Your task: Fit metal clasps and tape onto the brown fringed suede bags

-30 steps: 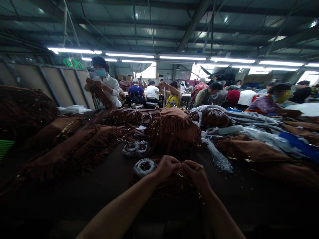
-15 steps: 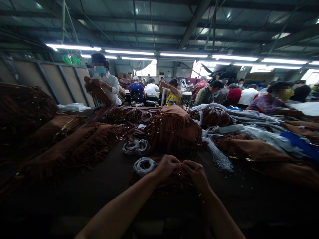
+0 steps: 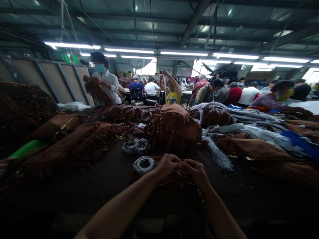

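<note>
The person's left hand (image 3: 168, 165) and right hand (image 3: 195, 172) are closed and stand close together above the dark counter (image 3: 82, 189). Between them shows a small metal ring (image 3: 179, 173), gold in colour. Both hands seem to pinch it, but the fingers cover most of it, so I cannot see exactly how it is held. Under the hands lies a brown suede piece (image 3: 139, 178), and it is hard to make out because the shadow is deep there. Just beside the left hand sits a roll of metal rings (image 3: 144, 165) wrapped in grey plastic, and two similar rolls (image 3: 136, 146) lie farther forward, touching each other.

Beyond them, fringed brown suede bags (image 3: 174, 127) are piled on the counter, and their straps and fittings are tangled, so single parts are difficult to separate by eye. To the right there are a clear plastic bag of small metal parts (image 3: 219, 158) and grey straps (image 3: 249, 123). A green plastic object (image 3: 27, 148) is partly covered by the fringe at the left. Across the counter, a co-worker in a white shirt (image 3: 106, 79) holds up a fringed brown piece (image 3: 96, 90), and many other workers sit farther back in the workshop.
</note>
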`<state>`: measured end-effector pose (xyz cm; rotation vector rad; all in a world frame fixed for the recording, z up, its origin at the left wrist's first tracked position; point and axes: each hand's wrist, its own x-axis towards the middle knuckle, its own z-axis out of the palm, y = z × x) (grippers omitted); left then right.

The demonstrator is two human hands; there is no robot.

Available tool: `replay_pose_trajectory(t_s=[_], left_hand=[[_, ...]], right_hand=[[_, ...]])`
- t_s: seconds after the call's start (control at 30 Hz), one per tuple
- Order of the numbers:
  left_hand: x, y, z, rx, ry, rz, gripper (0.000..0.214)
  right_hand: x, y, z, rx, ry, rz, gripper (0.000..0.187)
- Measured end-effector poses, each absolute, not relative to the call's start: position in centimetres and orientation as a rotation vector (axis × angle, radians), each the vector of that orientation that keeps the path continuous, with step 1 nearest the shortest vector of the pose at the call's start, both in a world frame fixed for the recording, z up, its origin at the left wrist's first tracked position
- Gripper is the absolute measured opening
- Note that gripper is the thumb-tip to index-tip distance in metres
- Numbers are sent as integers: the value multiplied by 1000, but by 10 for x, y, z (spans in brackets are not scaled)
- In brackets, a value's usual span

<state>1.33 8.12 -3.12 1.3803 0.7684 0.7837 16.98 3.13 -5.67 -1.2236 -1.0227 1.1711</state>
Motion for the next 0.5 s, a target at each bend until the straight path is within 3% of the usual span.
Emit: replay_pose_trajectory(t_s=[0.27, 0.37, 0.5], left_hand=[[13, 81, -34, 1377, 846, 739, 22], [13, 82, -37, 1300, 855, 803, 34], [13, 87, -41, 1287, 782, 812, 36]], right_hand=[[169, 32, -57, -1272, -1128, 1073, 42], [167, 31, -55, -1293, -1175, 1030, 41], [168, 28, -52, -1293, -1198, 1116, 39]])
